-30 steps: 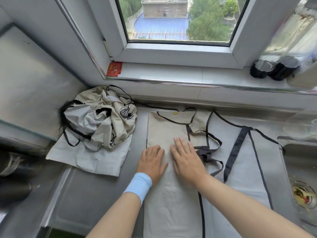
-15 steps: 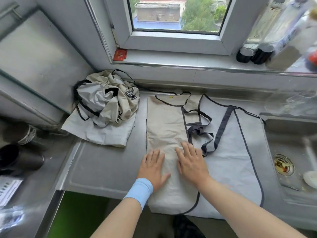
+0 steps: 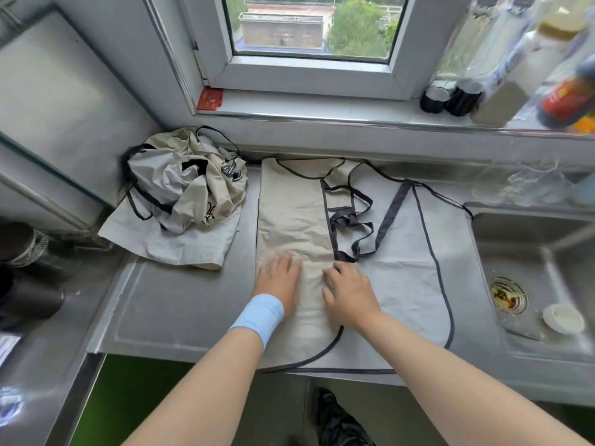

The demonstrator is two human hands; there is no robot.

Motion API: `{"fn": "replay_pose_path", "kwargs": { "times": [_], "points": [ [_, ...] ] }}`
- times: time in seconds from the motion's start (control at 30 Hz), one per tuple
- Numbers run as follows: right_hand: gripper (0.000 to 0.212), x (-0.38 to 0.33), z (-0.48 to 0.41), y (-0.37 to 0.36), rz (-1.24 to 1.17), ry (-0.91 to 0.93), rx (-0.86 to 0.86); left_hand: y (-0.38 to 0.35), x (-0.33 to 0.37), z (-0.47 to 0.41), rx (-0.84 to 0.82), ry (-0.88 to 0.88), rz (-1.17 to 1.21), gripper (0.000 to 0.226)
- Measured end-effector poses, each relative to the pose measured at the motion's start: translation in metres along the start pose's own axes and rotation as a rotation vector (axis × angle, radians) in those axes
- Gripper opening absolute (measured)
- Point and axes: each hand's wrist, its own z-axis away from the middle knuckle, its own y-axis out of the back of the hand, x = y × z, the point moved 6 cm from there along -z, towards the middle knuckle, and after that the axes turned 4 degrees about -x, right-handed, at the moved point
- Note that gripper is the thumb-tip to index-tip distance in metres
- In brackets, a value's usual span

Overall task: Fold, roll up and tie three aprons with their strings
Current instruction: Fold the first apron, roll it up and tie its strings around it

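Since a second ago both hands have slid down the folded flap toward the near edge of the counter (image 3: 180,304); they sat around mid-apron then and are now on its lower third. Likely a smoothing pass on the first lengthwise fold, so the task is early: one apron is part-folded and nothing is rolled or tied. The apron (image 3: 409,272) lies flat on the steel counter beside the sink (image 3: 531,252), its beige left side (image 3: 293,207) folded over the grey inside, and its black strings (image 3: 351,226) are bunched loose on top, just right of the fold edge. The left hand (image 3: 279,281), with a blue wristband (image 3: 257,315), is palm down on the flap, fingers extended, gripping nothing. The right hand (image 3: 349,289) is palm down at the flap's black-trimmed edge, fingers slightly bent and pressing cloth, nothing held. Both forearms reach straight in from the bottom, side by side. The other aprons (image 3: 186,194) sit in a crumpled pile at the back left, untouched.
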Motion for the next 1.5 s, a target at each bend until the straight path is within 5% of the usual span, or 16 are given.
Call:
{"fn": "replay_pose_path", "kwargs": {
  "times": [0.13,0.3,0.43,0.6,0.77,0.9,0.97,1.13,1.27,1.4,1.5],
  "points": [
    [0.033,0.051,0.028,0.022,-0.09,-0.119,0.194,0.006,0.054,0.01,0.071,-0.174,0.127,0.05],
    [0.069,0.14,0.073,0.024,-0.116,-0.647,0.01,0.003,0.122,0.004,0.025,-0.253,0.192,0.041],
    [0.088,0.162,0.086,0.019,-0.403,-0.786,0.01,-0.018,0.158,0.003,-0.125,-0.233,0.078,0.051],
    [0.038,0.171,0.089,0.037,-0.47,-0.88,0.035,-0.016,0.153,-0.004,-0.181,-0.167,0.165,0.048],
    [0.014,0.139,0.07,0.079,-0.523,-0.735,0.017,0.026,0.136,-0.011,-0.133,-0.087,0.714,0.032],
    [0.016,0.076,0.045,0.114,-0.563,-0.315,0.005,0.075,0.114,0.001,-0.23,0.083,1.398,0.028],
    [0.021,0.04,0.037,0.124,-0.59,-0.126,-0.031,0.09,0.1,0.01,-0.357,0.136,1.477,0.04],
    [0.023,-0.036,0.015,0.1,-0.724,0.084,-0.324,0.086,0.04,0.025,-0.416,0.293,1.409,0.041],
    [0.021,-0.053,-0.006,0.074,-0.852,0.062,-0.357,0.058,-0.024,0.031,-0.194,0.511,1.241,0.021],
    [0.037,-0.045,-0.026,0.042,-0.256,0.043,-0.194,0.005,-0.077,0.02,-0.212,0.572,0.691,0.036],
    [0.049,-0.05,-0.031,0.022,-0.118,0.092,-0.152,0.009,-0.082,0.037,-0.209,0.629,0.407,0.03]
  ]
}}
